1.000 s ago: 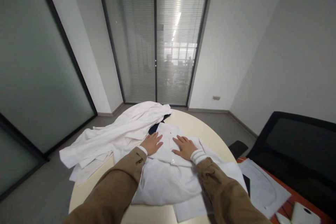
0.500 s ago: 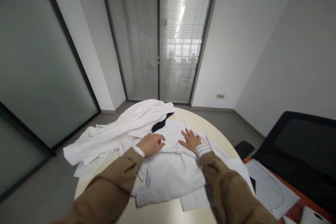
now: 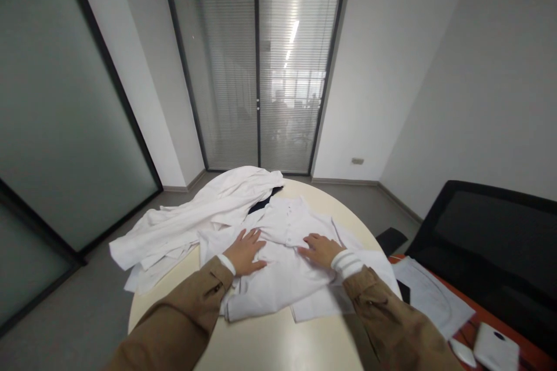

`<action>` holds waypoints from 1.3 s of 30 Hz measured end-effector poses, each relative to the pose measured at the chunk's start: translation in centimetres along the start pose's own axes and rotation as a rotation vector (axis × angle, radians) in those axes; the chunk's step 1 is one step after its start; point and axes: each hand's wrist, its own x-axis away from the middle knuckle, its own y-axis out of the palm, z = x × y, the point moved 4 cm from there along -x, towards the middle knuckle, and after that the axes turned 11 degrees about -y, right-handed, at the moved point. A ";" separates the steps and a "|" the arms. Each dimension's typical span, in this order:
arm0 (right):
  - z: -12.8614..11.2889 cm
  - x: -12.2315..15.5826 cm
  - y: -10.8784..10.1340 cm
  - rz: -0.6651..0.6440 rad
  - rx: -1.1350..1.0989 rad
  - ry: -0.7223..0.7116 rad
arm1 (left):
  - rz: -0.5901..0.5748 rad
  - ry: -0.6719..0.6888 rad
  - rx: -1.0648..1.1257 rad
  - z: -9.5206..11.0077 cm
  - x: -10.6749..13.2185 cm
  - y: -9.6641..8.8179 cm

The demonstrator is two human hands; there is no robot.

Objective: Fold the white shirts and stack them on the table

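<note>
A white shirt (image 3: 278, 284) with a buttoned front lies spread and wrinkled on a round cream table (image 3: 256, 345). My left hand (image 3: 244, 252) rests on the left side of the shirt, fingers spread. On the other side of the button strip is my right hand (image 3: 321, 249), its fingers bent on the cloth and the thumb apart from them. Neither hand shows cloth plainly gripped. The fabric is creased between the hands. The collar end points away from me.
A heap of white garments (image 3: 187, 220) covers the table's left side and hangs over its edge. Dark cloth (image 3: 262, 203) shows beside it. At the right are a black mesh chair (image 3: 483, 243), an orange-red surface with papers (image 3: 430, 290), and a white device (image 3: 496, 348).
My left hand has opened out onto the cloth. My right hand has come down toward me, its fingers more bent. The shirt's front has creased, and its near edge lies farther from me in view.
</note>
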 end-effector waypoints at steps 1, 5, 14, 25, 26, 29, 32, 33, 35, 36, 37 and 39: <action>0.2 0.1 0.6 -0.025 -0.005 0.012 | 0.026 0.014 0.008 0.3 0.1 -0.2; 1.2 -0.6 2.6 -0.055 0.024 0.058 | 0.088 0.108 0.118 2.0 1.5 -2.1; 0.1 -0.7 0.5 0.231 0.045 -0.025 | -0.010 0.182 0.233 2.6 3.7 -0.9; -9.0 3.8 2.4 0.367 -0.044 -0.629 | 0.101 -0.241 0.541 0.4 -0.5 1.5; -8.6 3.5 2.7 0.367 -0.060 -0.574 | 0.127 -0.217 0.597 0.4 -0.3 1.4; -7.0 2.5 3.0 0.392 -0.175 -0.387 | 0.247 -0.115 0.751 0.1 1.0 1.0; -5.5 2.0 2.7 0.509 -0.353 -0.230 | 0.299 0.021 0.730 0.3 2.3 0.4; -5.1 2.0 2.6 0.559 -0.411 -0.189 | 0.291 0.072 0.699 0.5 2.6 0.3; -4.0 1.9 2.6 0.654 -0.504 -0.100 | 0.248 0.166 0.626 1.1 2.9 0.4; -3.5 1.9 2.6 0.692 -0.534 -0.057 | 0.223 0.198 0.589 1.4 2.9 0.6; -3.0 1.9 2.6 0.724 -0.554 -0.021 | 0.206 0.217 0.554 1.6 2.9 0.8; -2.3 1.9 2.6 0.768 -0.561 0.010 | 0.203 0.214 0.503 1.7 2.6 1.3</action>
